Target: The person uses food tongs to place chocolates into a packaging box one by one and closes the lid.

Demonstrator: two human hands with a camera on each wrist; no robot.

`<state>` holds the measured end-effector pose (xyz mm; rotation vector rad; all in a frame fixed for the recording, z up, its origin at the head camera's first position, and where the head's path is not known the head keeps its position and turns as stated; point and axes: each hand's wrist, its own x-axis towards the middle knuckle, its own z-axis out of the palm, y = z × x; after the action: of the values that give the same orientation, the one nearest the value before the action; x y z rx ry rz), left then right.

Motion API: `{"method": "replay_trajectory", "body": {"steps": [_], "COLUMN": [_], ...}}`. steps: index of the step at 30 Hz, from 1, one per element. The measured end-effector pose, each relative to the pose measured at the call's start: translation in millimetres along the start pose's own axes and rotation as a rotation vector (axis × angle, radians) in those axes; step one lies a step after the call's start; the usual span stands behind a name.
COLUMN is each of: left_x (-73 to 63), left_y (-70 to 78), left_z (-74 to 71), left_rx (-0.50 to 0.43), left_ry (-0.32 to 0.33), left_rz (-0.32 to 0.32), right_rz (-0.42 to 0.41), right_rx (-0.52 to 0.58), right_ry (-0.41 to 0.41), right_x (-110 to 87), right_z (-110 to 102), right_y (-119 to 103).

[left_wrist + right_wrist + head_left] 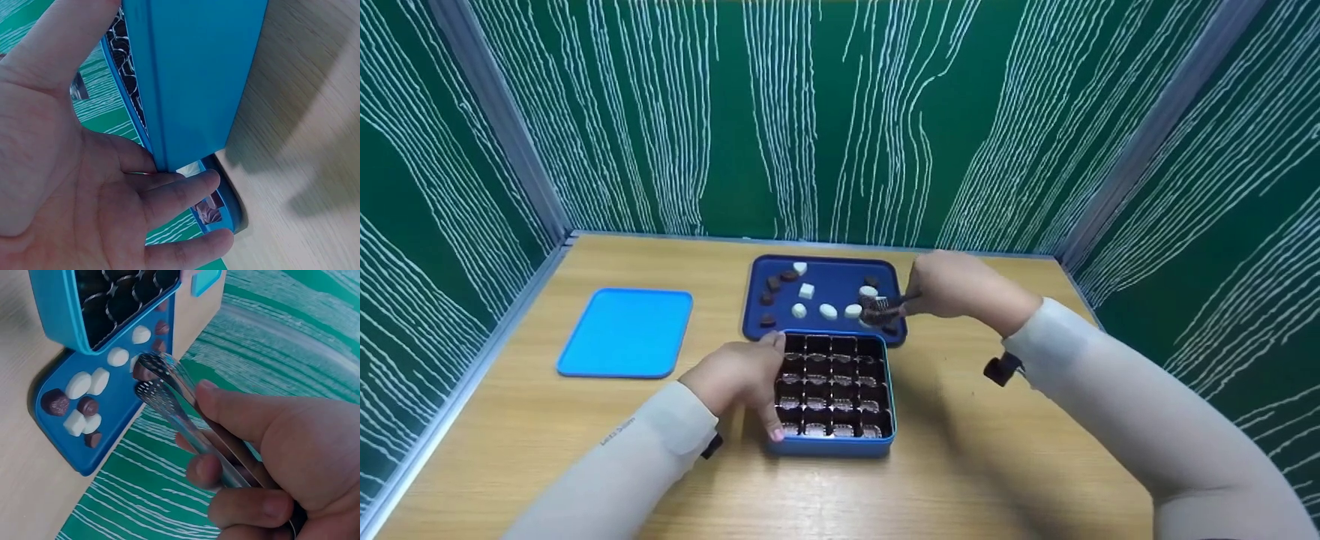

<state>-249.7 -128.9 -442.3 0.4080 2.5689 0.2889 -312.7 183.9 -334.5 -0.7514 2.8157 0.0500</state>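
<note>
My right hand (949,283) grips metal tongs (197,419) with perforated tips, low over the dark blue tray (780,330). A brown chocolate (143,372) shows between the tong tips; I cannot tell whether they squeeze it. White chocolates (79,385) and brown ones lie around it on the tray. My left hand (739,375) spans the left side of a blue tin box (832,448), thumb at the near corner and fingers by the far one. Its fingers (183,194) are spread and nearly straight in the left wrist view. Inside the box sits a dark brown compartment insert (831,390).
A light blue lid (626,334) lies flat on the wooden table (997,465) at the left. The tray is behind the box, its near edge partly hidden by it. Green panels (825,120) with white lines enclose the back and sides.
</note>
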Motion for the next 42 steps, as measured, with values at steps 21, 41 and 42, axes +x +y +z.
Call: {"method": "replay_trajectory", "body": {"steps": [21, 41, 42], "left_x": [-3.5, -0.3, 0.2], "left_y": [0.1, 0.5, 0.7], "left_z": [0.3, 1.6, 1.7], "left_rx": [-0.006, 0.019, 0.024], "left_ry": [0.012, 0.016, 0.018], "left_rz": [0.021, 0.011, 0.012], "right_rz": [0.018, -0.042, -0.052], "right_rx": [-0.285, -0.484, -0.498], "right_ry": [-0.129, -0.169, -0.171], "right_x": [8.5, 44.8, 45.1], "right_z": [8, 30, 31], "right_y": [-54, -62, -62]}}
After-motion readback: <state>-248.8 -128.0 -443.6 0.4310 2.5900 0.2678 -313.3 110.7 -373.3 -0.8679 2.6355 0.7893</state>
